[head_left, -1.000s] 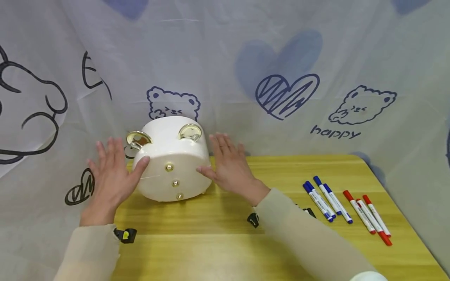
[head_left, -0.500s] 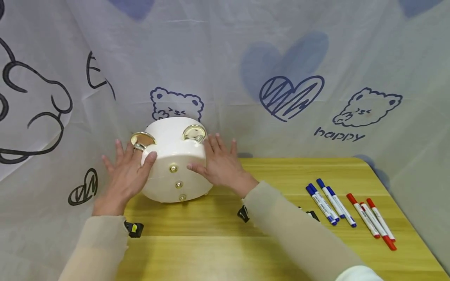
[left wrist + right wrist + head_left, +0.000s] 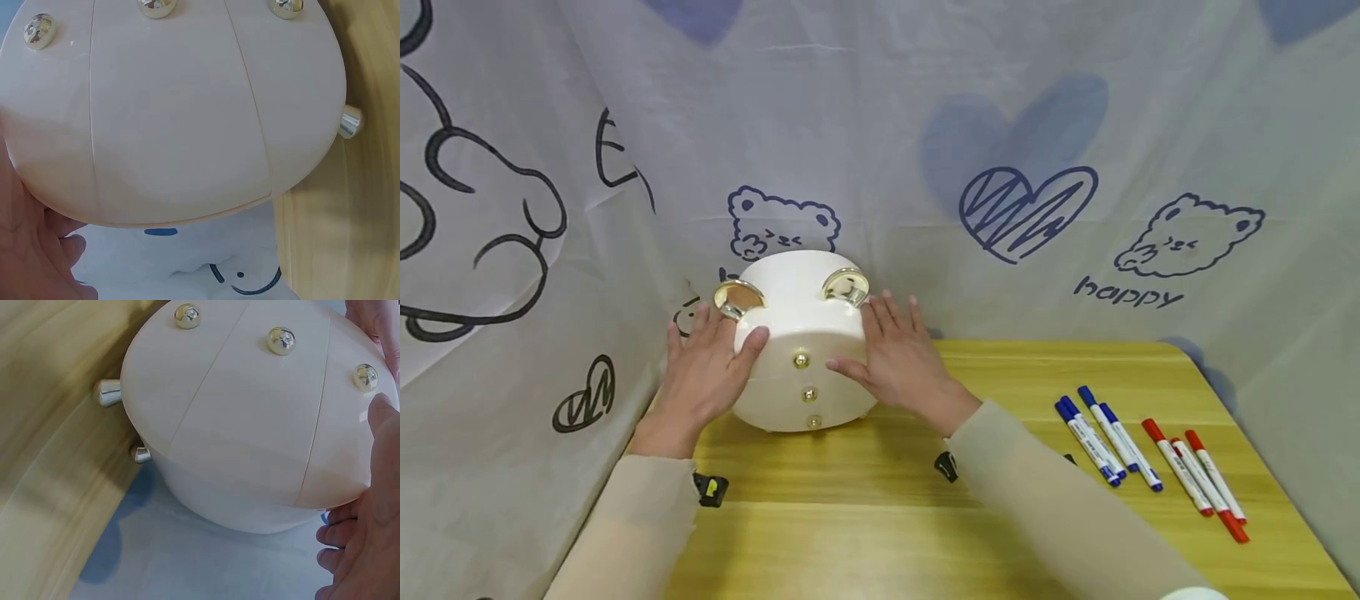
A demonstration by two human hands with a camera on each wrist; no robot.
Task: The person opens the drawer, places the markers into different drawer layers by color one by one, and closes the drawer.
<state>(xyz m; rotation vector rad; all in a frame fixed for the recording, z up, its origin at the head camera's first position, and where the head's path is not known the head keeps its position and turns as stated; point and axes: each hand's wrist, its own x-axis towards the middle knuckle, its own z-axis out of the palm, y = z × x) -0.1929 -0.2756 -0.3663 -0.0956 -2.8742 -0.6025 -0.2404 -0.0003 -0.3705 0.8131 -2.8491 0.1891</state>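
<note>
A white rounded drawer box (image 3: 782,321) stands at the back of the table. Two gold ear-shaped pieces rise from its top, and three gold knobs (image 3: 809,394) run down its front. Seams split the front into three sections, seen closely in both wrist views. My left hand (image 3: 700,375) lies along the box's left side, fingers extended and thumb near the front edge. Against the right side rests my right hand (image 3: 910,358), its fingers straight and its thumb reaching over the front. Short metallic feet (image 3: 109,392) show under the box in the right wrist view.
Several blue-capped markers (image 3: 1101,437) and three red-capped ones (image 3: 1198,479) lie on the right of the wooden table (image 3: 850,533). A dark object is mostly hidden behind my right sleeve. A printed cloth (image 3: 895,125) hangs behind and at both sides.
Both hands have moved in from beside the box to touch its sides. The box has shifted to the right, with both hands following. The markers stay in place on the table.
</note>
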